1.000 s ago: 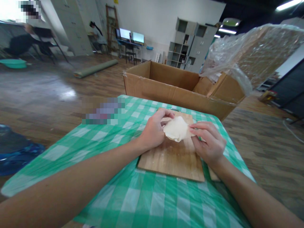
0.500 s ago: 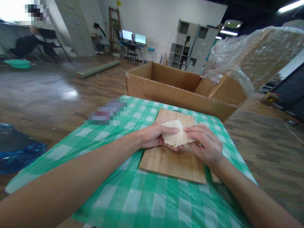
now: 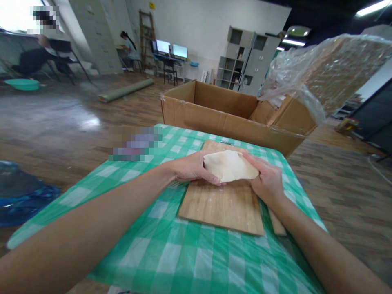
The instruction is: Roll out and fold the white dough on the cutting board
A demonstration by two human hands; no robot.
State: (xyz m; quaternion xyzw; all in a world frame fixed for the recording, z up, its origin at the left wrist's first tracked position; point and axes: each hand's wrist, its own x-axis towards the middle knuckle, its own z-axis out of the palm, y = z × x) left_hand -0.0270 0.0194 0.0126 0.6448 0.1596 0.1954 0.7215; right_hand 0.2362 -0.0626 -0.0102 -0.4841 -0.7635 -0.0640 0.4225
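A flat, pale piece of dough (image 3: 229, 165) is held between both my hands just above a wooden cutting board (image 3: 223, 204). My left hand (image 3: 191, 167) grips its left edge, fingers curled under and thumb on top. My right hand (image 3: 266, 179) cups its right side from beneath, fingers mostly hidden by the dough. The board lies on a table with a green and white checked cloth (image 3: 171, 253).
A large open cardboard box (image 3: 226, 112) stands right behind the table, with crumpled clear plastic wrap (image 3: 321, 69) over its right side. A blue water jug (image 3: 21, 192) lies on the wooden floor at left. Persons sit at desks far back.
The dough has been turned and flattened out, from a folded triangle to a broad sheet. My right hand has slid under its right side; my left hand stays on its left edge.
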